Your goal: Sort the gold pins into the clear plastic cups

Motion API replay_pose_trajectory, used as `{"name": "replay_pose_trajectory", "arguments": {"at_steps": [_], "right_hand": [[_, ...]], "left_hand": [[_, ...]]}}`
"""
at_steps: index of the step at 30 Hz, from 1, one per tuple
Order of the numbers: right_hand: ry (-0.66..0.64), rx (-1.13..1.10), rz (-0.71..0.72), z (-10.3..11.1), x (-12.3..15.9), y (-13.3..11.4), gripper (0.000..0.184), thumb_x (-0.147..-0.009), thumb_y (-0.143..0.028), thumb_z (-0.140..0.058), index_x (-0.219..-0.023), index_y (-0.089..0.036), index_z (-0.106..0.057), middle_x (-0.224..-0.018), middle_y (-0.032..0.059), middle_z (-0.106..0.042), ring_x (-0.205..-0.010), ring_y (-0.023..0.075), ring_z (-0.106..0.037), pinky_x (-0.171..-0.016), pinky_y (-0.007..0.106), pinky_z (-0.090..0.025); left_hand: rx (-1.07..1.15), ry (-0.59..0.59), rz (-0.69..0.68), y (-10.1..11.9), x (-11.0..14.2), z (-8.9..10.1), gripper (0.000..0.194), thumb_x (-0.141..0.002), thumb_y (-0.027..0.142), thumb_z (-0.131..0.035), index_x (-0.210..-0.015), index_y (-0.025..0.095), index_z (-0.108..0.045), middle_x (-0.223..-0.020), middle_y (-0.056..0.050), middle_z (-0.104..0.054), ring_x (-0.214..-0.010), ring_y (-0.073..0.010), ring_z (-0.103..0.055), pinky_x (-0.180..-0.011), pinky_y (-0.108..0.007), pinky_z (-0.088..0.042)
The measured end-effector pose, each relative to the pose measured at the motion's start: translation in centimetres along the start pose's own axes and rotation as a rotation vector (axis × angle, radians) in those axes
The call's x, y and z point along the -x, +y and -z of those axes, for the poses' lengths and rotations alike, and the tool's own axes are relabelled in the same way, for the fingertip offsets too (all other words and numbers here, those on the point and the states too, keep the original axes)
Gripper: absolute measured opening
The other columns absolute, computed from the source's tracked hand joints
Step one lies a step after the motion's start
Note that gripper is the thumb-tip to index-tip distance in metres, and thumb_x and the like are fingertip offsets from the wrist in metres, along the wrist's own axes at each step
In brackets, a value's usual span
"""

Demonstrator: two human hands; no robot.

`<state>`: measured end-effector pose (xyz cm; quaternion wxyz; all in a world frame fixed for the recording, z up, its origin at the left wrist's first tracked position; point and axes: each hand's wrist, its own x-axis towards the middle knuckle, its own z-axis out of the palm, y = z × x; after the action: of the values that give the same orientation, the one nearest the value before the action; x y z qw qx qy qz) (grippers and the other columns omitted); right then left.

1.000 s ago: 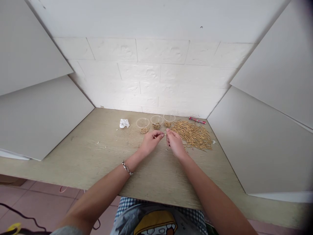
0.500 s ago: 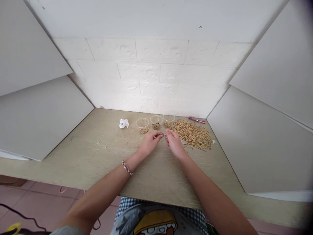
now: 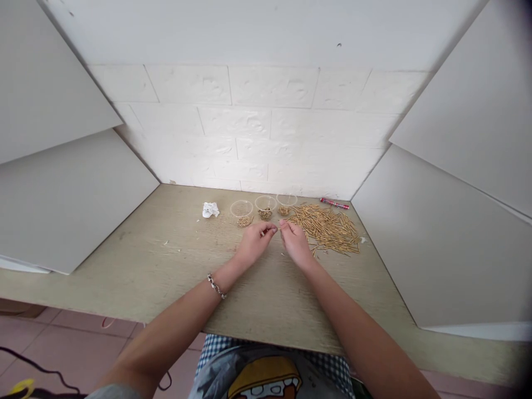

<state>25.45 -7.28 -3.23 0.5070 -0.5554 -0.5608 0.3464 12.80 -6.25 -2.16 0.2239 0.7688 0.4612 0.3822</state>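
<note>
Your left hand [image 3: 252, 243] and right hand [image 3: 296, 244] pinch one slim, gold, metal-looking pin [image 3: 279, 229] crosswise between them; the heaped gold pins [image 3: 326, 226] lie nearer your right.

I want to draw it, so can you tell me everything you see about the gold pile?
The pile is many thin, straight gold pieces, maybe metal, crisscrossed in a low, loose heap. A few stick out at its near edge. It spreads across the table, right of the clear cups and in front of the red tube. The right hand blocks part of its left side; I can't tell if they touch.
</note>
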Motion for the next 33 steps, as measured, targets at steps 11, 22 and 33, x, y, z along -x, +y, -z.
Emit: {"name": "replay_pose_trajectory", "arguments": {"at_steps": [11, 22, 33], "right_hand": [[-0.005, -0.019, -0.026, -0.2, 0.2, 0.0, 0.038, -0.079, -0.052, -0.035, -0.058, -0.02, -0.037, -0.049, -0.0043, -0.035, -0.047, 0.0106, -0.034, -0.048, 0.023, -0.027], [0.043, -0.05, 0.057, -0.1, 0.6, -1.1, 0.024, -0.073, -0.038, -0.051, -0.077, -0.016, -0.057, -0.071, 0.002, -0.059, -0.063, 0.0131, -0.05, -0.061, 0.025, -0.038], [0.063, 0.141, 0.292, -0.4, 1.2, -1.2, 0.019, -0.076, -0.026, -0.048, -0.083, -0.019, -0.065, -0.084, 0.0035, -0.066, -0.076, 0.0153, -0.058, -0.072, 0.028, -0.044]], "left_hand": [[0.048, 0.016, 0.054, -0.1, 0.0, -0.1, 0.017, -0.078, 0.026, -0.048, -0.077, 0.016, -0.062, -0.073, -0.001, -0.064, -0.064, -0.0102, -0.053, -0.06, -0.021, -0.04], [-0.094, 0.07, -0.077, -0.7, -0.4, 0.6, 0.016, -0.079, 0.023, -0.048, -0.081, 0.016, -0.062, -0.074, -0.003, -0.063, -0.069, -0.0115, -0.054, -0.065, -0.024, -0.042], [-0.136, 0.088, -0.131, -1.0, -0.3, 0.6, 0.014, -0.078, 0.019, -0.049, -0.083, 0.016, -0.062, -0.074, -0.003, -0.062, -0.072, -0.0124, -0.054, -0.069, -0.025, -0.043]]}}
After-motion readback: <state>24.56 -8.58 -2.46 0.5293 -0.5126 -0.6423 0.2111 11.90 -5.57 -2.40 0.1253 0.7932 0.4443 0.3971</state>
